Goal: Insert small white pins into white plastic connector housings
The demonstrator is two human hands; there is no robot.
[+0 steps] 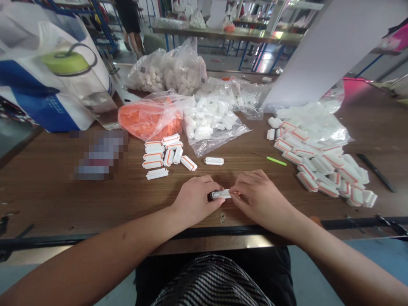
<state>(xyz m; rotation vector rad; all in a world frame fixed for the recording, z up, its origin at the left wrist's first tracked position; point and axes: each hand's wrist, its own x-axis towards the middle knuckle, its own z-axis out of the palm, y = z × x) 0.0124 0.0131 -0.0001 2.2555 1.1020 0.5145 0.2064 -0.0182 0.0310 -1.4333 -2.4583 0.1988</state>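
Note:
My left hand and my right hand meet near the front edge of the brown table, both pinching one small white plastic piece between their fingertips. A single white piece lies just beyond them. To the left of it sits a small group of white pieces with orange strips. A larger heap of the same white-and-orange pieces spreads on the right.
An open clear bag of white parts and a bag of orange parts lie behind the pieces. More full bags stand further back. A green-handled tool and a black tool lie right. A large printed bag stands left.

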